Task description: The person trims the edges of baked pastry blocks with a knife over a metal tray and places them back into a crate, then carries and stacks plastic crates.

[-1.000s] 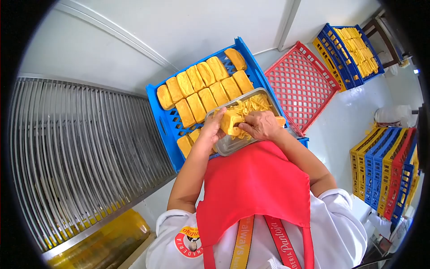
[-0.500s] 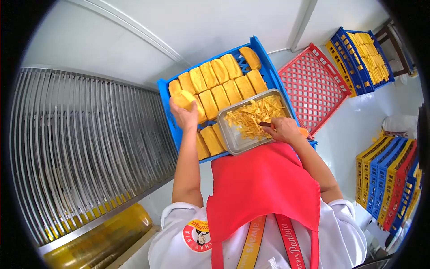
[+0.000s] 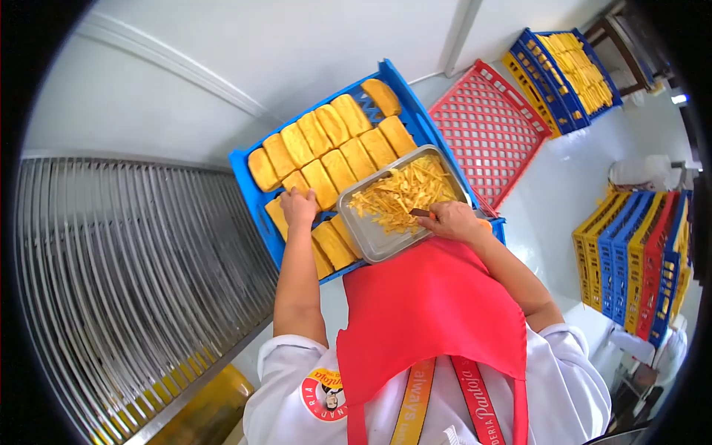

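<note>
Golden bread loaves (image 3: 319, 184) lie in rows in a blue crate (image 3: 243, 178). My left hand (image 3: 300, 208) has its fingers curled on the near end of one loaf (image 3: 294, 182) at the crate's left side. A metal tray (image 3: 382, 247) rests over the crate's right front part, with thin yellow-brown shavings (image 3: 404, 194) heaped in it. Over the tray's right edge, my right hand (image 3: 456, 222) is closed around a knife (image 3: 421, 213). The knife's dark blade points left over the shavings, and most of its handle is hidden in my fist.
A red lattice crate (image 3: 489, 133) stands right of the blue one. Beyond it are stacked crates (image 3: 564, 81) full of yellow pieces. Several coloured crates (image 3: 630, 259) are stacked at far right. A metal rack (image 3: 141, 289) stands to the left, below a white wall (image 3: 185, 52).
The loaf my left hand held raised and tilted is no longer lifted; that hand is now lower, among the loaves. My right hand stays over the tray with the knife. The view has shifted.
</note>
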Motion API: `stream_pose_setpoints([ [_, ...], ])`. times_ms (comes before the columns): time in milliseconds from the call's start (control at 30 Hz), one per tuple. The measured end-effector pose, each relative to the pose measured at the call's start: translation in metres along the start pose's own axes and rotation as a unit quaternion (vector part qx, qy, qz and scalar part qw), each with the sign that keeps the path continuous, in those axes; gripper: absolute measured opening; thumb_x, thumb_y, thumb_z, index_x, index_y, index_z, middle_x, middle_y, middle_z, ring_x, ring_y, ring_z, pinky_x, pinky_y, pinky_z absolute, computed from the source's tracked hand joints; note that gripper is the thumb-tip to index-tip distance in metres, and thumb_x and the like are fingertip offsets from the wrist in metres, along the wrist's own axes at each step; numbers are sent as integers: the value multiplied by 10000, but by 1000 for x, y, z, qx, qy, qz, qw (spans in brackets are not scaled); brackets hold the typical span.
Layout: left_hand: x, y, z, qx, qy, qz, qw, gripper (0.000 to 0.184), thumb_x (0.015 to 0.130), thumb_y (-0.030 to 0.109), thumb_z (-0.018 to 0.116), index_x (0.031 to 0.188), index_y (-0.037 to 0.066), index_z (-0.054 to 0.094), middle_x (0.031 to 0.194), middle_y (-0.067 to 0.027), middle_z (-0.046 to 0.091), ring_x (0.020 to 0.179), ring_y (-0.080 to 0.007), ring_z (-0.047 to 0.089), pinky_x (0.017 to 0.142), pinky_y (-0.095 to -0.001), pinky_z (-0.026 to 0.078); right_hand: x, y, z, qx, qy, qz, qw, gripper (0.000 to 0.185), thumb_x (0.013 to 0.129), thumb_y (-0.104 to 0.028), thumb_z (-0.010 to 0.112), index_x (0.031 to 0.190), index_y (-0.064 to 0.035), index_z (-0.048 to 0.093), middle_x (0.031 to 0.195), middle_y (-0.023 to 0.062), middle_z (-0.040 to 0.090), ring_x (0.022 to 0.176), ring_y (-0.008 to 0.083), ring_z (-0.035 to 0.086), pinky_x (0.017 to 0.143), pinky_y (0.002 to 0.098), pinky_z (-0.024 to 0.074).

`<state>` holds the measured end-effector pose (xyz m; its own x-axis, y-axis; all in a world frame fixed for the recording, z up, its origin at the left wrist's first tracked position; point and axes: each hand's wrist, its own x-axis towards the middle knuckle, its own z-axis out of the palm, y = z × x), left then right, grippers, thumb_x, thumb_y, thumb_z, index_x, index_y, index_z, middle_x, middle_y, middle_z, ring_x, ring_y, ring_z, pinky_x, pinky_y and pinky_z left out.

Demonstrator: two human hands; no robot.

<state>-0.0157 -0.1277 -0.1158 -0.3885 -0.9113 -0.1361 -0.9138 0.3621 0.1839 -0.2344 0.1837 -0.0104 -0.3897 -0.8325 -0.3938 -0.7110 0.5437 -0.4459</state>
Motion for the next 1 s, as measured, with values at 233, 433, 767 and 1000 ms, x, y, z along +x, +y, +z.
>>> stream_pose_setpoints([
  [233,27,-7,-2,-143,-89,-67,983,658,782,332,754,1223,-25,421,1247,-295,508,1151,-424,517,961,-456,450,-12,6,3,53,70,116,989,480,937,-492,439,892,-60,645,858,240,667,854,411,647,765,509,497],
  [433,16,0,-26,-193,-37,-80,977,670,683,148,773,1218,-29,409,1246,-270,522,1165,-400,519,986,-422,434,-22,12,6,95,64,133,985,490,947,-468,425,892,-28,634,856,269,654,854,447,629,769,527,491],
  [767,-77,52,-63,-436,24,203,876,508,685,-108,629,1134,73,474,1039,-87,556,993,-225,559,892,-328,448,-1,-26,-21,139,72,30,987,524,940,-514,436,820,-65,678,799,241,657,801,420,637,721,509,496],
  [1000,-133,106,-79,-480,-52,251,839,499,682,-99,665,1120,74,500,1028,-96,559,979,-248,573,856,-334,458,7,-57,-27,110,155,-154,970,515,926,-499,491,682,-71,639,640,184,619,620,386,617,567,487,480],
])
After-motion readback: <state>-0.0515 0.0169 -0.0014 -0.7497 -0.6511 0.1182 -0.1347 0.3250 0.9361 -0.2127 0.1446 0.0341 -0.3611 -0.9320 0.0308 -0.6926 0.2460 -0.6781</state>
